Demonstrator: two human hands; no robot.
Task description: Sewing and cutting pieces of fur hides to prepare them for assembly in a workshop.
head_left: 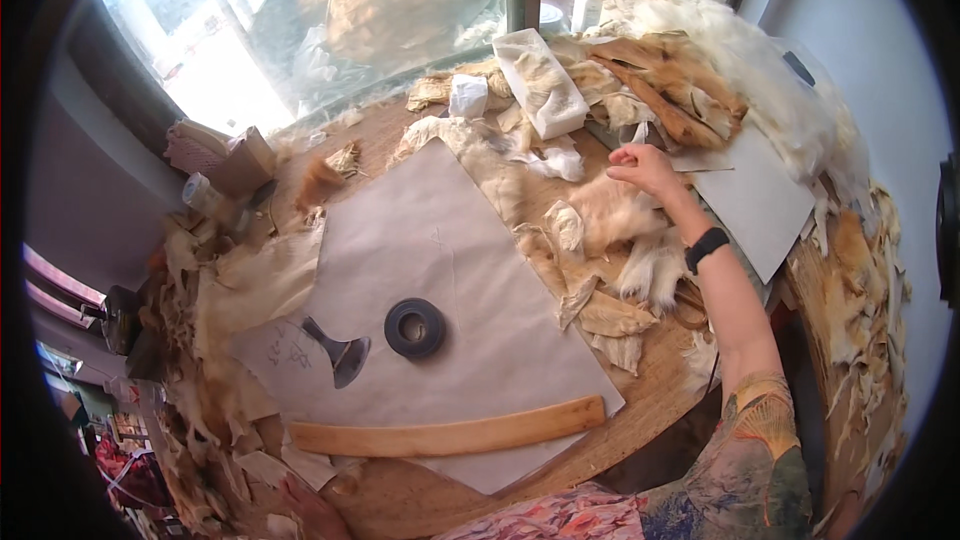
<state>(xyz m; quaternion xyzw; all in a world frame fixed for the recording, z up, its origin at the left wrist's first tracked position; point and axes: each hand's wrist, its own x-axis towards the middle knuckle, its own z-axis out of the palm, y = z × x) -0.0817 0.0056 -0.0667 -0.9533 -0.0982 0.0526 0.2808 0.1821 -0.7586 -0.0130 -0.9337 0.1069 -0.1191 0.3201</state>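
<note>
My right hand [640,168] reaches over the fur scraps [610,210] at the right of the bench, fingers loosely curled and slightly apart, nothing visible between them, just below a small pale piece. My left hand [313,505] is at the lower edge, partly out of sight, fingers extended beside the pale scraps. A large paper sheet [470,260] covers the middle, bearing a black tape roll [414,328], a dark metal blade tool [349,360] and a long curved wooden strip [450,428].
More hides [850,290] cover the right side, with a white board [760,200] beside them. A white tray [530,65], spray bottle [586,2] and cardboard box [245,162] stand along the window. A wall [880,90] bounds the right.
</note>
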